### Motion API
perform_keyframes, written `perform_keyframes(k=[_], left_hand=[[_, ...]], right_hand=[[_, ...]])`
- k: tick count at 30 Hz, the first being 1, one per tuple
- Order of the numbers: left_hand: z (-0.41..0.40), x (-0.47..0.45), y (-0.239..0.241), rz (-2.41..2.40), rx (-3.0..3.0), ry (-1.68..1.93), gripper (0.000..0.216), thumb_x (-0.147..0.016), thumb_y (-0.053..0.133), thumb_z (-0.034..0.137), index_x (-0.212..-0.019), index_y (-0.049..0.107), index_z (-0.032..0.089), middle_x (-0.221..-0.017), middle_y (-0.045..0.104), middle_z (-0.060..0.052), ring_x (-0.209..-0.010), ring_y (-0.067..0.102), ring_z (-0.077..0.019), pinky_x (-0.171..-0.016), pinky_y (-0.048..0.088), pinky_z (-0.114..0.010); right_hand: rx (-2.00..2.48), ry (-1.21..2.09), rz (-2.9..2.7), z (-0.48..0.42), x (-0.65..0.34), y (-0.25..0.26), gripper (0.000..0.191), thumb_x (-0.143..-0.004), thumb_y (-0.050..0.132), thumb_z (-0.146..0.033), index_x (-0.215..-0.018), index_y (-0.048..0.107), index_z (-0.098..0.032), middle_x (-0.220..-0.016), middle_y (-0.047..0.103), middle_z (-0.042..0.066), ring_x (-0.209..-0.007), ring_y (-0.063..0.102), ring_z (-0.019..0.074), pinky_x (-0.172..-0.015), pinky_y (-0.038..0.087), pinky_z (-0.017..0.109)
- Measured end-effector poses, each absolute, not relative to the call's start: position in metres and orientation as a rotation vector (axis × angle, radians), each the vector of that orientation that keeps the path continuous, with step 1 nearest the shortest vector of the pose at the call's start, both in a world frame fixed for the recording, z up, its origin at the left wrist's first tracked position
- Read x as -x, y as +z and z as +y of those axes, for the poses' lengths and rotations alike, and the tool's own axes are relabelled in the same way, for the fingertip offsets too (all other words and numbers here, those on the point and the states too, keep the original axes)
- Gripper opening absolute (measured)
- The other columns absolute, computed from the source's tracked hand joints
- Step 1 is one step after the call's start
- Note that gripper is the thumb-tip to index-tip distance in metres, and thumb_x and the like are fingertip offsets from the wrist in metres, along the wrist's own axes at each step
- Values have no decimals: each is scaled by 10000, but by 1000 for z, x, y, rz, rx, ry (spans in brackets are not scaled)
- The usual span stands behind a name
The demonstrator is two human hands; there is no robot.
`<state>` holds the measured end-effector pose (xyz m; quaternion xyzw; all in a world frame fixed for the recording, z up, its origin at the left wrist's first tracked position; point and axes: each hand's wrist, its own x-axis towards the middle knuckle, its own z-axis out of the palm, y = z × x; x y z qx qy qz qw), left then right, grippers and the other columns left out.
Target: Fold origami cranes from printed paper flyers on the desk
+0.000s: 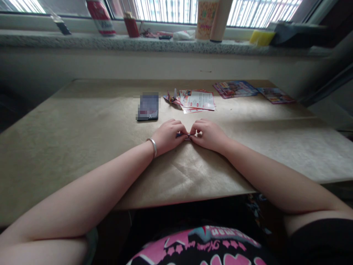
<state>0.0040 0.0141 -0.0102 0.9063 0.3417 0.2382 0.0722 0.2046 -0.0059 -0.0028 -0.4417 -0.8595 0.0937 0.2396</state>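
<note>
Pinch: left hand [166, 135] + right hand [209, 134] | paper scrap [186, 136] between fingertips | on table [82, 140]

1. My left hand [167, 135] and right hand [208, 134] pinch a small scrap [184, 135] between their fingertips. They cover most of it, so I cannot tell what it is.
2. The screen of the phone [148, 106] is blurred out.
3. The print on the leaflets [198, 100] is too small to read.
4. The top edge cuts off the red can [100, 16] and the patterned cup [206, 18] on the windowsill [82, 40].
5. My left elbow runs out of the lower left corner.
</note>
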Motion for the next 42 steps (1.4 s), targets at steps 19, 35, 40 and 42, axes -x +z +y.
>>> perform_keyframes(k=[19, 35, 40, 42], left_hand=[[20, 8, -4, 1135, -2730, 569, 114, -815, 660, 248, -735, 679, 169, -743, 608, -15, -684, 547, -139, -635, 415, -253], [12, 8, -5, 752, -2743, 833, 308, -865, 634, 335, -1139, 582, 203, -1192, 564, -90, -1112, 555, -198, -978, 485, -358], [7, 5, -4, 740, -2662, 950, 155, -920, 550, 267, -1040, 627, 206, -1111, 585, -77, -1035, 588, -160, -925, 516, -318], [9, 5, -5, 784, -2645, 982, 142, -922, 544, 261, -1001, 639, 193, -1059, 597, -73, -974, 599, -151, -878, 526, -301]], right_hand=[[1204, 400, -2314, 5, -221, -6, 71, -799, 643, -242, -742, 645, -200, -727, 617, 18, -753, 543, 167, -682, 410, 285], [1270, 677, -2090, 4, -218, -5, 148, -816, 623, -336, -848, 671, -200, -803, 690, 16, -704, 584, 144, -658, 447, 272], [1238, 931, -1971, 7, -219, -9, 179, -799, 630, -358, -852, 667, -191, -767, 713, 11, -691, 621, 144, -646, 461, 265], [1226, 994, -1940, 8, -219, -11, 169, -799, 635, -353, -857, 661, -196, -771, 723, 11, -696, 636, 145, -649, 463, 264]])
